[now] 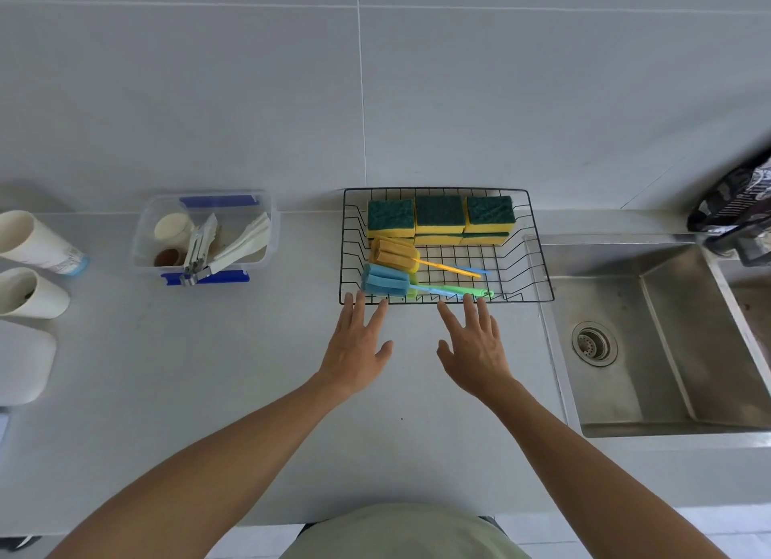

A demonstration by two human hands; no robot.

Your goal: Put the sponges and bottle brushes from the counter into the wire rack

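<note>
A black wire rack (538, 266) stands on the grey counter against the wall. Several yellow sponges with green scouring tops (440, 216) are stacked along its back. In front of them lie a yellow-headed bottle brush (396, 254) and a blue-headed bottle brush (384, 281), with a green handle (467, 291) beside them. My left hand (359, 350) and my right hand (475, 345) lie flat on the counter just in front of the rack, fingers spread and empty, fingertips at its front rim.
A clear plastic box with blue clips (204, 235) holds utensils to the left. White cups (33, 241) lie at the far left. A steel sink (651, 341) sits right of the rack, a dark bag (738, 208) above it.
</note>
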